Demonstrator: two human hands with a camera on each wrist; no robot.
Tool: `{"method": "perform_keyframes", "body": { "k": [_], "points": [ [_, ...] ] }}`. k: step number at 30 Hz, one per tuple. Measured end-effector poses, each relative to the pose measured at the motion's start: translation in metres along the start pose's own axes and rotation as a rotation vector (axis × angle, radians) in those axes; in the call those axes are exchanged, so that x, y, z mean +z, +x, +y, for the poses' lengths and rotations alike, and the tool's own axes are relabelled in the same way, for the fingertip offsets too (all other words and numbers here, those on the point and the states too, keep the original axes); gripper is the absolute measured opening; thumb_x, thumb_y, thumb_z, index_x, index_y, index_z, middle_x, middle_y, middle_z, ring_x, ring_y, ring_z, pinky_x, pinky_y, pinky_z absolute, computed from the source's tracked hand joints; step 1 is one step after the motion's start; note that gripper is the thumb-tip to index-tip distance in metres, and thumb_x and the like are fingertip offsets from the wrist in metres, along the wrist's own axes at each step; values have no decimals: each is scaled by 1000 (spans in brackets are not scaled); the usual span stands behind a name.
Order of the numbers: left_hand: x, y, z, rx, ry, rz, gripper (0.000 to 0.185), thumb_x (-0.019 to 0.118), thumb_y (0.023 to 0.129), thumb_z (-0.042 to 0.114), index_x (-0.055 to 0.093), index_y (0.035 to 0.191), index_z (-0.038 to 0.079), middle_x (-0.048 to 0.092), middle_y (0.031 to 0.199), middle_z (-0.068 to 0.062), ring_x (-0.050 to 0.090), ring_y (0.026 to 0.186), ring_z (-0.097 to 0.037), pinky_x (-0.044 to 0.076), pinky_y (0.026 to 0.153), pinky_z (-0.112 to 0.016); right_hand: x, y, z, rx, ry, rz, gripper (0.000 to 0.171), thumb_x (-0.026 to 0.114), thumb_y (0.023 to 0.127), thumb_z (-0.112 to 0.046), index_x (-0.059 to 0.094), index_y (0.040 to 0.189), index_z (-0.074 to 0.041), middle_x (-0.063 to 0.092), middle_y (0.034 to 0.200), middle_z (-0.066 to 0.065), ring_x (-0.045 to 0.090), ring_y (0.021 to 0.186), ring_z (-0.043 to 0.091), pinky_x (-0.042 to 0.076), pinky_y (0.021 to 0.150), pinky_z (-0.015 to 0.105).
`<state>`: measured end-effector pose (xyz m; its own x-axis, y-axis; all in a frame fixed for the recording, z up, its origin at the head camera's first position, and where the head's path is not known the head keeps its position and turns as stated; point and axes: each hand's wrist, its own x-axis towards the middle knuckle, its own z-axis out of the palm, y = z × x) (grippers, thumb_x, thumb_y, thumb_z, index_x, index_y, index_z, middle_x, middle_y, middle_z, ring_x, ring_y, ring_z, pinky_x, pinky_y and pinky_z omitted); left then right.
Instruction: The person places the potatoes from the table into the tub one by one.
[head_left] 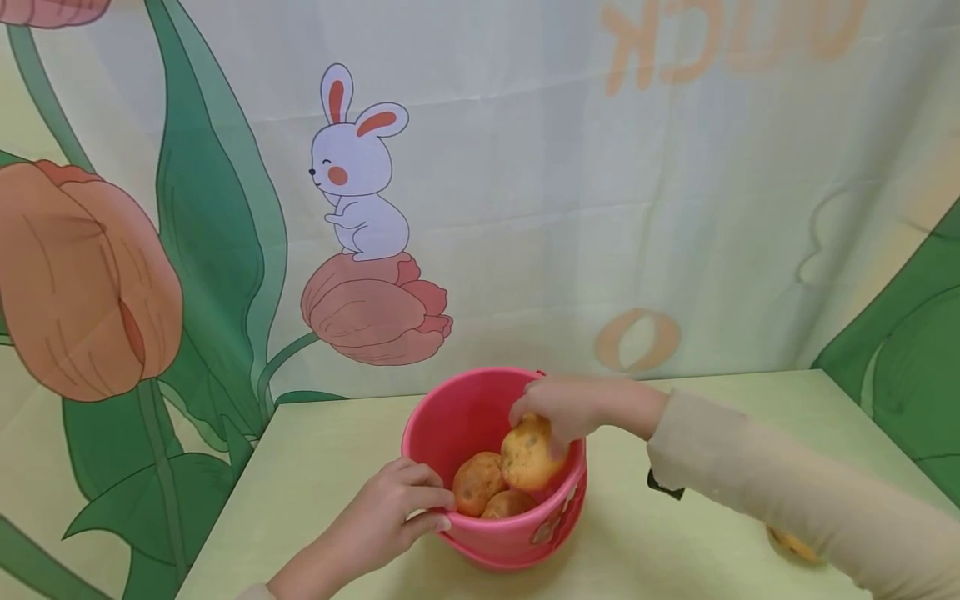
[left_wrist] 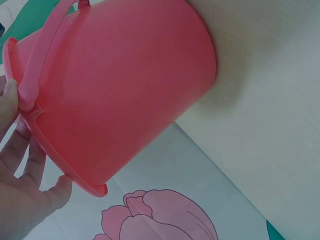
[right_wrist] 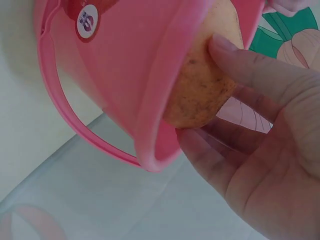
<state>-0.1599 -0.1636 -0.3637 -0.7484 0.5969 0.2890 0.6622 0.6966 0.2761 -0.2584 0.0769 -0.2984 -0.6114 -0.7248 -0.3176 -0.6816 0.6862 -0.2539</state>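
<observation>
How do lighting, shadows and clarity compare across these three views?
Head: soft light, with a faint shadow on the table around the base of the pink bucket; left wrist: greyer, with a soft-edged shadow beside the bucket; right wrist: also dim, though the dark marks on the potato are readable.

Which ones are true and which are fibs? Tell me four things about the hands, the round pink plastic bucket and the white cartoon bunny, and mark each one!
1. The left hand holds the rim of the round pink plastic bucket. True.
2. The right hand is empty. False: it holds a rounded yellow-brown potato.
3. Two rounded brown potatoes show inside the bucket. True.
4. The printed white bunny sits on a green leaf. False: it sits on a pink tulip.
</observation>
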Motion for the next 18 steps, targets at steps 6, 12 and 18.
{"method": "perform_keyframes", "body": {
  "k": [6, 12, 18],
  "points": [
    [-1, 1, 2, -30, -16, -33, 16, 69, 74, 27, 70, 89, 23, 60, 86, 11, 48, 87, -6, 47, 75, -24, 6, 6, 1, 29, 13, -2, 47, 77, 65, -12, 60, 109, -17, 56, 103, -5, 48, 97, 12, 51, 71, 26],
    [-3, 1, 3, -58, -35, -61, 16, 69, 74, 26, 70, 90, 23, 60, 86, 11, 48, 88, -6, 47, 75, -23, 10, 10, 3, 10, -11, -2, 46, 76, 66, -13, 61, 109, -17, 56, 102, -5, 49, 96, 11, 50, 72, 24],
    [-2, 1, 2, -52, -37, -54, 16, 69, 74, 26, 69, 89, 24, 60, 86, 11, 48, 88, -6, 47, 75, -23, 16, 14, 5, -4, -6, -9, 43, 75, 68, -13, 61, 108, -16, 57, 100, -5, 48, 95, 11, 49, 72, 23]
  ]
}}
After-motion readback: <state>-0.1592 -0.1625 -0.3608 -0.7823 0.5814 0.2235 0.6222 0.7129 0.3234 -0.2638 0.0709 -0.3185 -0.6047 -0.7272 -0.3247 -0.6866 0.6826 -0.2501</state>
